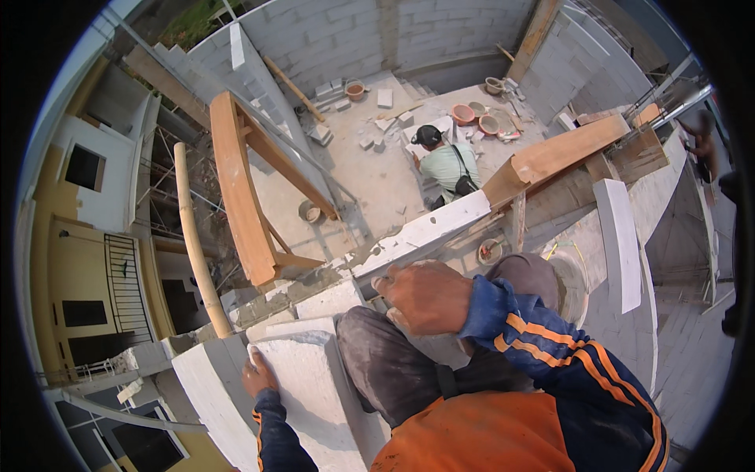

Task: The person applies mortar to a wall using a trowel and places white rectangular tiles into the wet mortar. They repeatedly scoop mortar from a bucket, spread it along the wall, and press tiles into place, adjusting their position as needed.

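Note:
On the left, my left hand [258, 375] grips the edge of a white lightweight building block [303, 385], its fingers along the block's upper left side. The block lies on the wall beside my left knee. In front of my body my right hand [429, 297] is closed, fingers curled under and knuckles up. Whatever it may hold is hidden beneath it. Just past it runs the white top of a low block wall [429, 232], with rough grey mortar [314, 283] along its left part.
Below, a co-worker [448, 167] crouches among loose blocks and mortar basins [463, 115]. Wooden frames [236, 189] [562, 157] rise left and right. A bamboo pole [197, 236] leans at left. A bucket [568, 283] stands by my right knee. A drop lies beyond the wall.

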Action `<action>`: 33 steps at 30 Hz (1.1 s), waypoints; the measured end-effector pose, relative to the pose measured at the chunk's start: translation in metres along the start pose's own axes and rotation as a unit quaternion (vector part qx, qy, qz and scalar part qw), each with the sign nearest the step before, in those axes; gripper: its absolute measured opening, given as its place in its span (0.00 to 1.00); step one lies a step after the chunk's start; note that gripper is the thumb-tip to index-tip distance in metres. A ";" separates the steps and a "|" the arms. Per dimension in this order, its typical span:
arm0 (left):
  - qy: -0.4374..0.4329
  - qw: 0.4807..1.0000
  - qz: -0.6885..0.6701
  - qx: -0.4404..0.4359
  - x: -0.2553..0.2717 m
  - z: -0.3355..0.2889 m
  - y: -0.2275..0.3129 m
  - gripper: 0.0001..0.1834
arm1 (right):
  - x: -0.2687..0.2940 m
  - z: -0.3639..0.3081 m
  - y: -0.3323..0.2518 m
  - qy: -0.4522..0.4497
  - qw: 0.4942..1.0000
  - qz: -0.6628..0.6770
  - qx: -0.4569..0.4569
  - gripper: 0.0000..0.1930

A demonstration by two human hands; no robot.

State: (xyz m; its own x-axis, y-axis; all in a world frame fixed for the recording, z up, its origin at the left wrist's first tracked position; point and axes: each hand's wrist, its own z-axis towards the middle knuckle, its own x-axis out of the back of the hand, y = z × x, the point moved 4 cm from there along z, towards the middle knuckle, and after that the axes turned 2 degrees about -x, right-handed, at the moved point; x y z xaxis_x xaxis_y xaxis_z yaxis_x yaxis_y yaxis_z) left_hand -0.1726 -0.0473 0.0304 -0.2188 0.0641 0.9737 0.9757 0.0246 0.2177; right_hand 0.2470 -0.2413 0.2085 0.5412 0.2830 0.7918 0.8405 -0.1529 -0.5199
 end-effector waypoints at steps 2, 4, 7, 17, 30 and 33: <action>-0.003 1.000 -0.002 0.003 0.001 0.000 0.001 0.42 | 0.002 0.003 0.000 -0.006 1.000 0.000 -0.007 0.24; -0.007 1.000 -0.012 0.000 0.002 -0.001 0.003 0.41 | 0.003 0.005 0.000 -0.012 1.000 0.000 -0.009 0.25; 0.019 1.000 0.002 -0.022 0.007 -0.004 0.008 0.40 | 0.004 0.008 -0.001 -0.021 1.000 0.004 -0.009 0.23; 0.015 1.000 0.004 -0.009 0.006 -0.003 0.010 0.39 | 0.006 0.015 0.003 -0.030 0.999 -0.021 -0.022 0.27; 0.025 1.000 0.000 -0.019 0.009 -0.005 0.013 0.40 | 0.007 0.012 -0.001 -0.041 0.998 -0.030 -0.028 0.30; 0.021 0.999 -0.010 -0.022 0.011 -0.006 0.016 0.39 | 0.007 0.011 -0.003 -0.038 0.998 -0.033 -0.025 0.30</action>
State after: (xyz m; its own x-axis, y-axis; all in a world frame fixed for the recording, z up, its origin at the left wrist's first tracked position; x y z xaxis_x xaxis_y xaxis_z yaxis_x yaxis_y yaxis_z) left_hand -0.1593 -0.0525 0.0445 -0.2382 0.0214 0.9710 0.9710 -0.0180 0.2386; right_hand 0.2481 -0.2287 0.2121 0.4827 0.3652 0.7960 0.8755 -0.1788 -0.4488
